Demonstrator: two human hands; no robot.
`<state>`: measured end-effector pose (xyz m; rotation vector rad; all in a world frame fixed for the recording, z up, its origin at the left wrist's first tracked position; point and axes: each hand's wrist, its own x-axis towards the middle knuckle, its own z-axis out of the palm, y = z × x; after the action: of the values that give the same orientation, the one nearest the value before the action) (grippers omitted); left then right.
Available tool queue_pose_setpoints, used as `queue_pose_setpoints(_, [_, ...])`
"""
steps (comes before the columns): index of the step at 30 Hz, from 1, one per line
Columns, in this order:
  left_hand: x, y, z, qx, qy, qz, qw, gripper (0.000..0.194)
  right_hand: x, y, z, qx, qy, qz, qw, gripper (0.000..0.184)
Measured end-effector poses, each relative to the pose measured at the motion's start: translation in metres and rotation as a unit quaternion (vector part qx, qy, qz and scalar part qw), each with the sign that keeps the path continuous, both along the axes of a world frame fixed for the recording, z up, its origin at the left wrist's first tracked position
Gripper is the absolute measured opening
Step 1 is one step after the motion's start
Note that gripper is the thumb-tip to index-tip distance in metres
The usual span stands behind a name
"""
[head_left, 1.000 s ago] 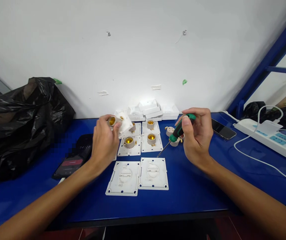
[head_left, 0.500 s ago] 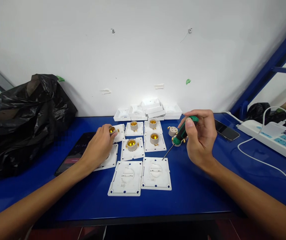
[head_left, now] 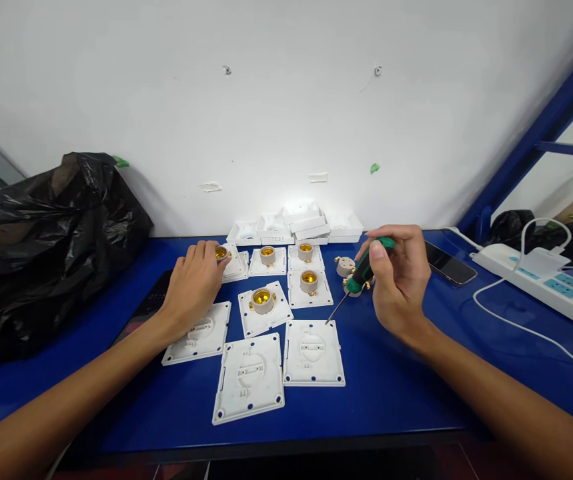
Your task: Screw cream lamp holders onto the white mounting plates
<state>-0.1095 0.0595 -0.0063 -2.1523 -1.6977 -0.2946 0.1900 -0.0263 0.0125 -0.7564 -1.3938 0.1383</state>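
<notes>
My left hand point(head_left: 192, 283) rests on a white lamp-holder plate point(head_left: 233, 263) with a brass socket point(head_left: 221, 253), pressing it onto the blue table point(head_left: 391, 380). My right hand point(head_left: 400, 280) grips a green-handled screwdriver point(head_left: 361, 270), its tip pointing down toward a blank white plate point(head_left: 313, 351). Several more socket plates lie between the hands, among them one tilted plate point(head_left: 263, 307). Two further blank plates point(head_left: 249, 377) point(head_left: 199, 333) lie near the front.
A black plastic bag point(head_left: 41, 233) fills the left side. White boxes point(head_left: 296, 223) are stacked at the wall. Loose sockets point(head_left: 345, 267) lie beside the screwdriver. A phone point(head_left: 449, 263) and a white power strip point(head_left: 541, 280) with cable sit right; a dark phone point(head_left: 149, 307) lies under my left arm.
My left hand lowered the socket plate from the air onto the table at the back left. The plates near the front have shifted and tilted. My right hand stays put with the screwdriver.
</notes>
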Motion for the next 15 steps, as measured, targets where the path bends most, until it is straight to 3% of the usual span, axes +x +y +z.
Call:
queue_pose_setpoints(4, [-0.008,0.0,0.001,-0.034,0.05,-0.033,0.998,0.036,0.0,0.001,-0.002,-0.008,0.01,0.015,1.0,0.008])
queue_pose_setpoints(15, [-0.043,-0.027,0.024,-0.188,-0.036,-0.062,0.98,0.038,0.001,0.002,-0.002,0.004,0.002,0.011,1.0,0.009])
